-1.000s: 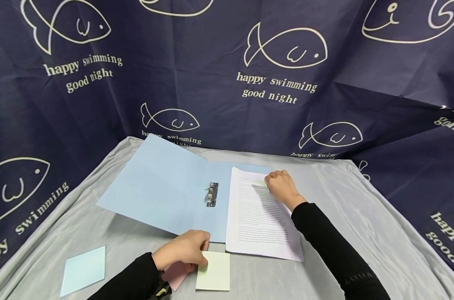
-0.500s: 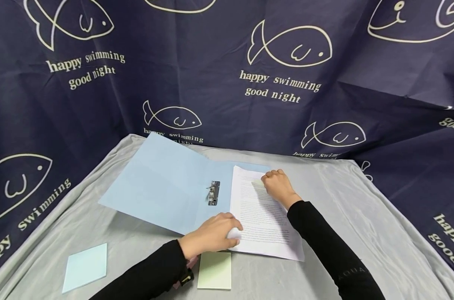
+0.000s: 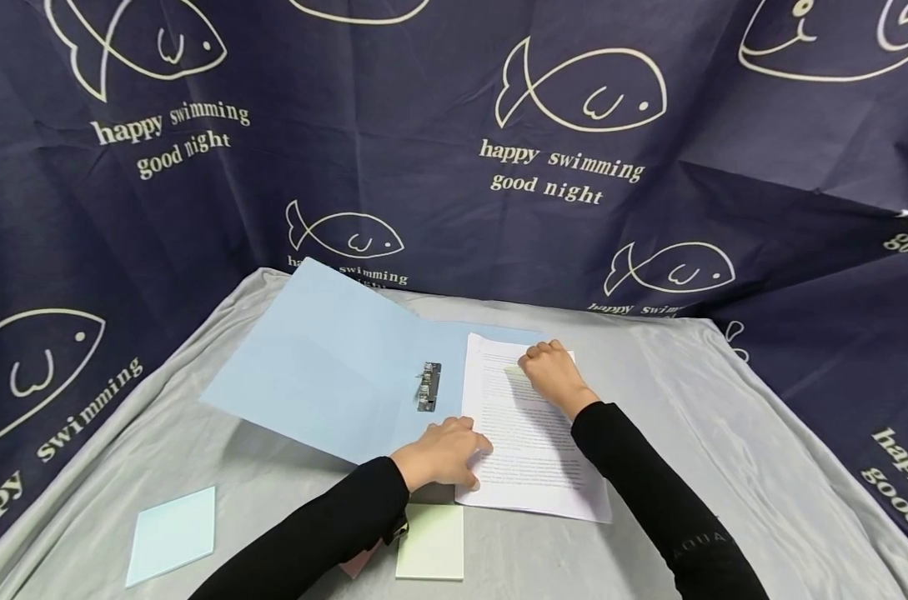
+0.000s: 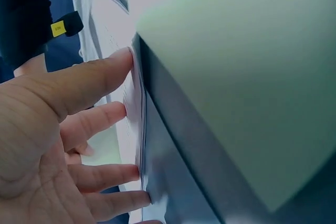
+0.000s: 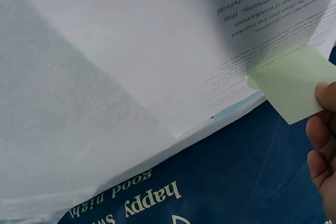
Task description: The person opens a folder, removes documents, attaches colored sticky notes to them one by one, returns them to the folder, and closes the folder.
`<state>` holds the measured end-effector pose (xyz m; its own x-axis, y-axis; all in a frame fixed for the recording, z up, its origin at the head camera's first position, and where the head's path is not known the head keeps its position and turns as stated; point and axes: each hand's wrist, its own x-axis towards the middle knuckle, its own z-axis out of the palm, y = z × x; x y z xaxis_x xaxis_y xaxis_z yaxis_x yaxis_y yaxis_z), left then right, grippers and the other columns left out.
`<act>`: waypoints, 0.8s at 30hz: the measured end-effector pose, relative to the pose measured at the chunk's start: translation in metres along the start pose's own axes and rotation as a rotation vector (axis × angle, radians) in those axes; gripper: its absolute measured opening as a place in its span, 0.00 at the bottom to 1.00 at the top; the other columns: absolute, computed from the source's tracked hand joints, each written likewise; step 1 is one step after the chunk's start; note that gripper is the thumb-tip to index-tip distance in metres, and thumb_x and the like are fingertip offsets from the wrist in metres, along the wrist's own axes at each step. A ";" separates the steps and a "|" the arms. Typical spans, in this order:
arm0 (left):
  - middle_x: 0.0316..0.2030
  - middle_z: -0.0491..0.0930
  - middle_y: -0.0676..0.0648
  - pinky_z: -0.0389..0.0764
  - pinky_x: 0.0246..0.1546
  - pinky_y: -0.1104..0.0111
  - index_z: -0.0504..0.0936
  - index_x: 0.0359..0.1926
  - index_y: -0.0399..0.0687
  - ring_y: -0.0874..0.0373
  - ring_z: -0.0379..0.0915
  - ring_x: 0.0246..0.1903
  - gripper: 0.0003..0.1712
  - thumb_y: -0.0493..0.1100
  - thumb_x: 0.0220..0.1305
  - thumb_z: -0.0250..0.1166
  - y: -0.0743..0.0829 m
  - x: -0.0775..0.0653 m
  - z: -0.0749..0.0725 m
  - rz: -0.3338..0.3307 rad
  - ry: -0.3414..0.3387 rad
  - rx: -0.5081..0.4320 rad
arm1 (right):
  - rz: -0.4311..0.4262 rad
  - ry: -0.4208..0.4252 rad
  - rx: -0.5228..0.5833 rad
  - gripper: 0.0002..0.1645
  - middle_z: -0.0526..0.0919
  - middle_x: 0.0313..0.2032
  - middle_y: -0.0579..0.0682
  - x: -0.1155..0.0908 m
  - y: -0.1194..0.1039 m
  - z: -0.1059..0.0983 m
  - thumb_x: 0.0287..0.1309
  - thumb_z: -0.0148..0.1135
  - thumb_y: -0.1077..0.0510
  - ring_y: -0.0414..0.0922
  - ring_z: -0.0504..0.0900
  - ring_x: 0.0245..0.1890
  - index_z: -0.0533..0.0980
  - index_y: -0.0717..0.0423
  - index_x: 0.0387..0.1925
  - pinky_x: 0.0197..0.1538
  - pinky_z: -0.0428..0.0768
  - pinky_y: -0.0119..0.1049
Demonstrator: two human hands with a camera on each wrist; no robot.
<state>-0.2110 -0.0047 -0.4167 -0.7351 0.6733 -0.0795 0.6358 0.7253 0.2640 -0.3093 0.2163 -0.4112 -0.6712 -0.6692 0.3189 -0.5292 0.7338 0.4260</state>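
From the head view the right hand [image 3: 551,375] seems merely bunched over the top of the printed pages [image 3: 524,437], with a sliver of pale green showing beside it; the right wrist view reveals a green sticky note [image 5: 291,85] pinched by its corner, thumb on top, its opposite side over the lines of print. Whether it is stuck down, I cannot tell. The left hand [image 3: 442,454] has its fingers spread, and the left wrist view shows thumb and fingertips along the edge of the stack. Only the head view takes in the whole blue folder [image 3: 326,358], its cover tilted up toward the table's [image 3: 566,562] far left corner, the metal clip [image 3: 428,387], the blue pad [image 3: 172,536] by the table's left edge, and the pink pad [image 3: 359,564], partly hidden by the left sleeve [image 3: 311,533] beside the green pad [image 3: 429,550].
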 end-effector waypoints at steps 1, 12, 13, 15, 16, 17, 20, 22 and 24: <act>0.36 0.72 0.53 0.70 0.28 0.64 0.82 0.48 0.58 0.56 0.68 0.35 0.28 0.50 0.41 0.76 0.000 0.000 0.000 -0.004 -0.003 0.004 | -0.005 0.001 -0.004 0.06 0.77 0.24 0.49 0.000 0.000 0.000 0.47 0.60 0.68 0.49 0.76 0.29 0.78 0.55 0.24 0.33 0.66 0.39; 0.36 0.73 0.51 0.71 0.33 0.68 0.82 0.48 0.55 0.55 0.68 0.35 0.27 0.48 0.41 0.76 -0.001 0.003 0.002 0.008 -0.018 -0.015 | 0.005 -0.039 -0.015 0.06 0.74 0.22 0.48 -0.002 -0.004 0.002 0.49 0.60 0.67 0.47 0.73 0.25 0.77 0.53 0.23 0.32 0.62 0.40; 0.35 0.72 0.51 0.71 0.33 0.68 0.82 0.48 0.54 0.55 0.68 0.35 0.27 0.48 0.41 0.76 -0.001 0.003 0.001 0.011 -0.018 -0.018 | 0.007 -0.052 -0.009 0.07 0.74 0.22 0.48 -0.003 -0.005 0.002 0.49 0.60 0.67 0.46 0.72 0.24 0.76 0.53 0.23 0.32 0.61 0.40; 0.35 0.72 0.50 0.70 0.34 0.68 0.82 0.47 0.54 0.54 0.68 0.35 0.28 0.49 0.41 0.77 -0.004 0.005 0.006 0.030 -0.004 -0.011 | 0.013 -0.085 0.009 0.08 0.73 0.21 0.48 -0.003 -0.008 0.002 0.51 0.59 0.67 0.45 0.71 0.23 0.76 0.52 0.22 0.32 0.59 0.40; 0.35 0.72 0.50 0.70 0.34 0.68 0.82 0.47 0.53 0.54 0.68 0.35 0.28 0.49 0.40 0.77 -0.004 0.005 0.006 0.033 -0.001 -0.011 | 0.016 -0.106 0.021 0.08 0.73 0.21 0.48 -0.003 -0.009 0.002 0.52 0.59 0.66 0.45 0.70 0.22 0.76 0.51 0.22 0.32 0.58 0.40; 0.35 0.72 0.50 0.70 0.35 0.68 0.82 0.47 0.53 0.54 0.68 0.35 0.28 0.49 0.40 0.77 -0.005 0.005 0.006 0.035 0.001 -0.011 | 0.020 -0.124 0.031 0.09 0.73 0.21 0.47 -0.003 -0.011 0.002 0.52 0.59 0.66 0.44 0.70 0.22 0.76 0.51 0.22 0.32 0.58 0.40; 0.34 0.73 0.50 0.69 0.36 0.68 0.82 0.47 0.53 0.54 0.68 0.35 0.28 0.48 0.39 0.77 -0.004 0.006 0.006 0.030 0.001 -0.006 | 0.040 -0.180 0.058 0.10 0.72 0.19 0.46 -0.003 -0.015 0.005 0.52 0.60 0.65 0.43 0.70 0.21 0.76 0.50 0.20 0.33 0.59 0.40; 0.33 0.73 0.51 0.69 0.37 0.69 0.82 0.46 0.53 0.54 0.68 0.35 0.28 0.47 0.38 0.78 0.000 0.004 0.001 0.009 -0.013 -0.011 | 0.052 -0.209 0.084 0.10 0.73 0.18 0.46 -0.003 -0.017 0.006 0.51 0.61 0.64 0.43 0.71 0.21 0.75 0.49 0.19 0.33 0.61 0.40; 0.33 0.73 0.51 0.68 0.37 0.70 0.82 0.47 0.53 0.54 0.68 0.35 0.29 0.47 0.38 0.78 0.001 0.004 0.000 0.004 -0.017 -0.008 | 0.063 -0.227 0.118 0.09 0.73 0.18 0.45 -0.003 -0.018 0.008 0.51 0.62 0.61 0.42 0.73 0.21 0.76 0.49 0.19 0.32 0.64 0.40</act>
<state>-0.2137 -0.0013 -0.4170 -0.7281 0.6788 -0.0950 0.6370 0.7213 0.2720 -0.3016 0.2065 -0.4263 -0.7967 -0.5884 0.1377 -0.5310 0.7904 0.3053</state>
